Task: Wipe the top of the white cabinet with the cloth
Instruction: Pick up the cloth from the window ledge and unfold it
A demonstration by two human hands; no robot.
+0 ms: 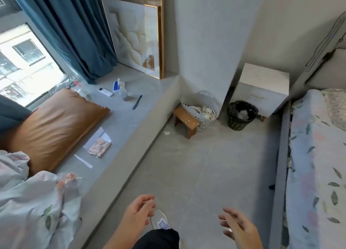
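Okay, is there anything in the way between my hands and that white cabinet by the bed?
Nothing blocks the path: bare floor runs from your left hand and right hand to the white cabinet. A black bin stands at its front left corner. Both hands are empty; no cloth is clearly visible.

Left hand (139,209) low at centre frame, fingers loosely curled, holding nothing. Right hand (237,225) lower right, fingers spread and blurred, a ring on one finger, empty.

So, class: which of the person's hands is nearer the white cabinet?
Right. The right hand is almost directly below the white cabinet; the left hand is farther left.
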